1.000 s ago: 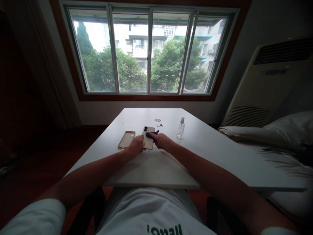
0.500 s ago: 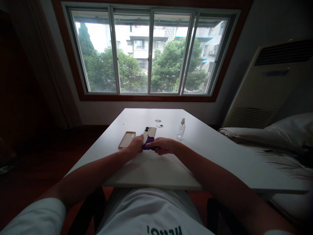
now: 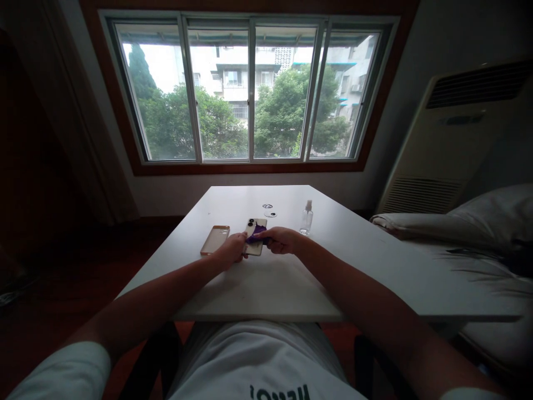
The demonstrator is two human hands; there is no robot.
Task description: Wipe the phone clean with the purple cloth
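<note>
A pale phone (image 3: 256, 250) has its camera end pointing away from me. Its left edge is gripped by my left hand (image 3: 234, 248), whose fingers are closed on it. My right hand (image 3: 282, 240) pinches a purple cloth (image 3: 257, 234) and presses it on the phone's back, just below the cameras. To the left of my left hand, an open phone case with a tan rim (image 3: 215, 240) lies on the white table (image 3: 258, 289).
A clear spray bottle (image 3: 306, 220) stands right of the phone. Two small round items, one (image 3: 267, 206) behind the other (image 3: 270, 214), lie farther back. Beyond the table's right side is a pale padded seat (image 3: 416, 225).
The purple cloth and my right hand have moved up the phone, away from me, uncovering its lower part. My left hand still holds the phone's edge.
</note>
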